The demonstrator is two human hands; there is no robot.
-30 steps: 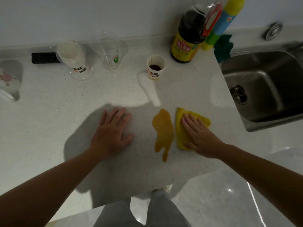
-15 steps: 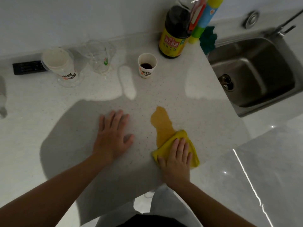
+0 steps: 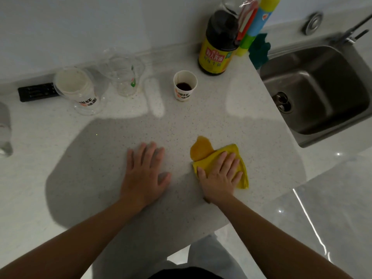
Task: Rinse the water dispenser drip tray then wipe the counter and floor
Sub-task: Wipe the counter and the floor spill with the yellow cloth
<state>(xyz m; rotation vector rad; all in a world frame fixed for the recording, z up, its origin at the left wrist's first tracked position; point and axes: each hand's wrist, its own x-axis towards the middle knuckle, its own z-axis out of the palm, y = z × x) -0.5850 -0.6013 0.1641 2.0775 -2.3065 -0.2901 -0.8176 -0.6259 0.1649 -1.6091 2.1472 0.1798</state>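
Observation:
A brownish-yellow spill (image 3: 200, 149) lies on the speckled white counter (image 3: 120, 137). My right hand (image 3: 220, 174) presses flat on a folded yellow cloth (image 3: 240, 168), which covers the spill's near end. Only the far part of the puddle shows beyond the cloth. My left hand (image 3: 144, 174) rests flat on the counter to the left of the spill, fingers spread, holding nothing. No drip tray is in view.
A paper cup (image 3: 185, 85) with dark liquid, a soy sauce bottle (image 3: 218, 45), clear plastic cups (image 3: 124, 77) and a cup sleeve (image 3: 77, 89) stand at the back. A steel sink (image 3: 318, 87) is at the right. Glossy floor (image 3: 322, 218) lies beyond the counter's edge.
My right hand slid the cloth from beside the spill down to its near end and over it; less of the puddle shows. The left hand stayed flat in place.

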